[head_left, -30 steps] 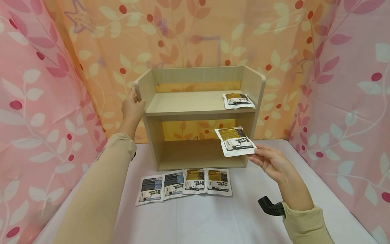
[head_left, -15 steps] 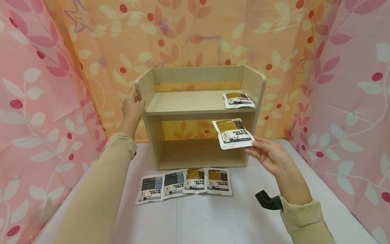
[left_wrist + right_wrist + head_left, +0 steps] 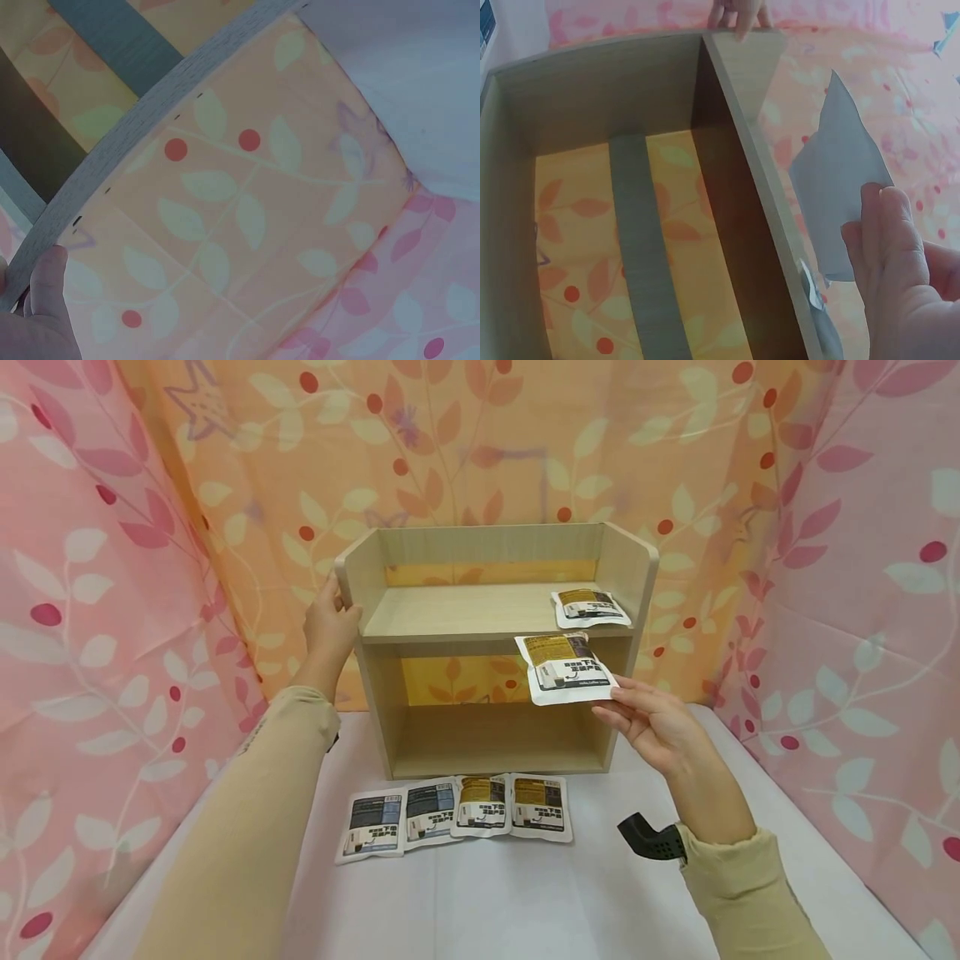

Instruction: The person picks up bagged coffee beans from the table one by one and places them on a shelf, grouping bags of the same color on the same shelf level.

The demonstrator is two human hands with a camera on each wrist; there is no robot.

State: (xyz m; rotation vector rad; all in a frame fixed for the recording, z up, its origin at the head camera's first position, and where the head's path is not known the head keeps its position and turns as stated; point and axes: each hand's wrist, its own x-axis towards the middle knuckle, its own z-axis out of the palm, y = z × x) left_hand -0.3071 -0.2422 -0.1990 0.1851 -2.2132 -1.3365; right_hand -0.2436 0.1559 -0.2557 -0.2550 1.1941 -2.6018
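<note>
My right hand (image 3: 656, 727) pinches a white pouch with a gold-and-black label (image 3: 566, 668) by its lower right corner. The pouch is held in the air before the front edge of the upper board, tilted face up; its plain back shows in the right wrist view. My left hand (image 3: 330, 627) grips the left side panel of a light wooden two-tier shelf (image 3: 450, 610) near its top. In the left wrist view its fingers (image 3: 49, 285) lie against the panel's edge. Another gold-labelled pouch (image 3: 590, 607) lies at the right end of the upper tier.
On the white table (image 3: 480, 902), in front of the shelf, several pouches lie in a row: two blue-labelled ones at left, a gold-labelled pouch (image 3: 480, 807) and another gold-labelled pouch (image 3: 542, 807) at right. Patterned curtains (image 3: 465, 443) surround the table behind and at both sides.
My right hand has raised the pouch and carried it a little to the left, up to the height of the upper board's front edge. The left hand keeps its grip on the shelf.
</note>
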